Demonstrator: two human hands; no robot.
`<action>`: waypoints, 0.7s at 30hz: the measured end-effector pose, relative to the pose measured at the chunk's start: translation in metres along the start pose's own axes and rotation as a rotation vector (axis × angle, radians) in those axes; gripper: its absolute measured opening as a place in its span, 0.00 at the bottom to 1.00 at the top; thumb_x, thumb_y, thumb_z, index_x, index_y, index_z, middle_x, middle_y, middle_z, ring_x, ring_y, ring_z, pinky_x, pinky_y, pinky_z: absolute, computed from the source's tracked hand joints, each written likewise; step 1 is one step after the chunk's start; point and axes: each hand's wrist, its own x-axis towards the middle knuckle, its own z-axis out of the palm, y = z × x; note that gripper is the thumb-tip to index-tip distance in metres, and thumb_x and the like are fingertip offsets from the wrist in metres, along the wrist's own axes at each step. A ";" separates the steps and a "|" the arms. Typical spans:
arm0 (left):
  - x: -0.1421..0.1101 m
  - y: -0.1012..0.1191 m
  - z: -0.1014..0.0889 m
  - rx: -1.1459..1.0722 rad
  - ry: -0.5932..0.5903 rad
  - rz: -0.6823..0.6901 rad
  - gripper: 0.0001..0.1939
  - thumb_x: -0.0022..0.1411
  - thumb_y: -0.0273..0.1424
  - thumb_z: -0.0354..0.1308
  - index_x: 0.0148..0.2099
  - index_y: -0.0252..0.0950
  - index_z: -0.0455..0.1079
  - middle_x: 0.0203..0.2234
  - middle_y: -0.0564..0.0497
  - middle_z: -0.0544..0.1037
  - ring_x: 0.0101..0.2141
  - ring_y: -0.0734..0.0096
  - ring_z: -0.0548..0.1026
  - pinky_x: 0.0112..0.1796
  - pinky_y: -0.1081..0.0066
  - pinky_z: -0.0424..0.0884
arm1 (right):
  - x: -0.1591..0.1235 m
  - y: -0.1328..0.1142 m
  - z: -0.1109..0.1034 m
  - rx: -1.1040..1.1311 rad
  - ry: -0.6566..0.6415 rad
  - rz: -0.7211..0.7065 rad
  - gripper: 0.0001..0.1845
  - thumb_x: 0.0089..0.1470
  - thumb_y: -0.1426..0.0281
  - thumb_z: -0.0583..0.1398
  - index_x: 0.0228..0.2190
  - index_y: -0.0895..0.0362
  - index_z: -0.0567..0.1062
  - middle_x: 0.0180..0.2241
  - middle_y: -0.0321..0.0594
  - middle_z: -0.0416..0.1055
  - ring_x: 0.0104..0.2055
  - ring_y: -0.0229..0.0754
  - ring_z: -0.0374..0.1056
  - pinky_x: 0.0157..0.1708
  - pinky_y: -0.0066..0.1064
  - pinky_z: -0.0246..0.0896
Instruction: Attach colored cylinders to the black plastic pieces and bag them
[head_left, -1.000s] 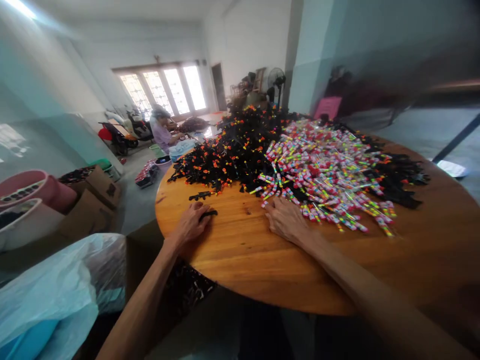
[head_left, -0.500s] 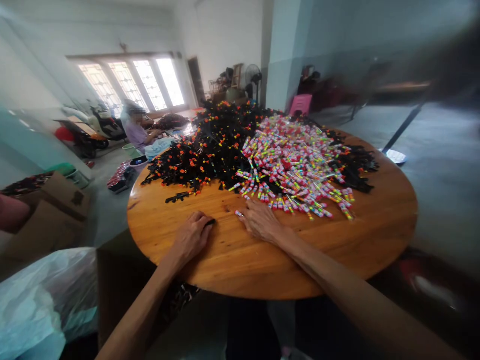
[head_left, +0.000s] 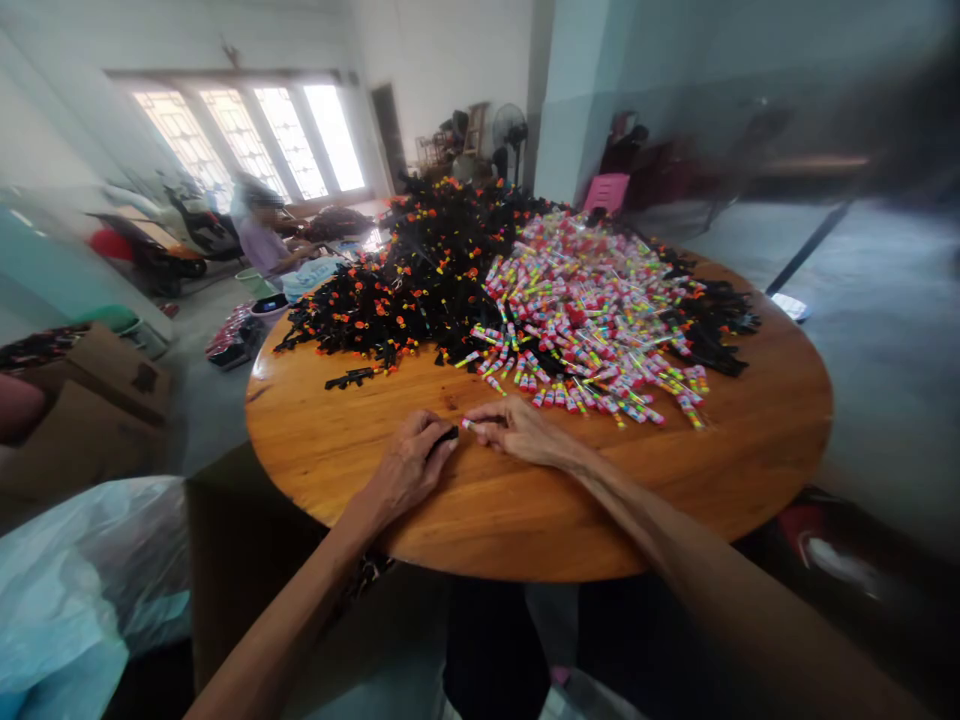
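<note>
Near the front of a round wooden table (head_left: 517,520), my left hand (head_left: 412,462) is closed around a small black toy gun part (head_left: 451,434), mostly hidden by the fingers. Facing it, a small tube with a pink-red end (head_left: 469,424) sits pinched in the fingertips of my right hand (head_left: 521,430). The two held pieces are close together, with a slight gap. Beyond my right hand spreads a heap of pink, white and yellow tubes (head_left: 592,310). A large pile of black toy guns with orange and yellow tips (head_left: 427,255) rises behind and left. One black toy gun (head_left: 349,379) lies apart.
At the left back a person in a light purple top (head_left: 259,243) sits by another work surface. Cardboard boxes (head_left: 97,400) and a plastic bag (head_left: 90,580) stand left of the table. A pink stool (head_left: 606,192) and a fan (head_left: 511,128) are behind it.
My right hand has drawn back from the tube heap with a tube. My left hand has moved right, bringing the two pieces closer. The camera view has shifted slightly.
</note>
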 end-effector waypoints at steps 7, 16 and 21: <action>-0.002 -0.002 0.007 -0.008 0.004 0.022 0.12 0.72 0.31 0.52 0.53 0.35 0.73 0.43 0.42 0.73 0.44 0.61 0.72 0.44 0.58 0.74 | -0.003 -0.003 0.000 0.051 -0.017 0.060 0.17 0.61 0.62 0.59 0.41 0.61 0.82 0.23 0.32 0.64 0.25 0.35 0.56 0.26 0.30 0.46; -0.001 0.003 0.003 -0.029 -0.031 0.006 0.13 0.73 0.31 0.52 0.53 0.34 0.74 0.43 0.42 0.72 0.43 0.62 0.72 0.44 0.59 0.73 | -0.002 0.004 0.000 0.055 -0.008 0.026 0.18 0.59 0.64 0.59 0.43 0.60 0.83 0.27 0.36 0.71 0.28 0.36 0.59 0.28 0.28 0.49; 0.000 0.001 0.004 -0.030 -0.011 0.025 0.13 0.73 0.31 0.52 0.53 0.34 0.74 0.42 0.42 0.72 0.43 0.62 0.72 0.43 0.59 0.74 | -0.003 0.002 -0.001 0.051 -0.043 0.047 0.16 0.59 0.65 0.59 0.41 0.60 0.83 0.23 0.32 0.66 0.25 0.34 0.52 0.26 0.29 0.43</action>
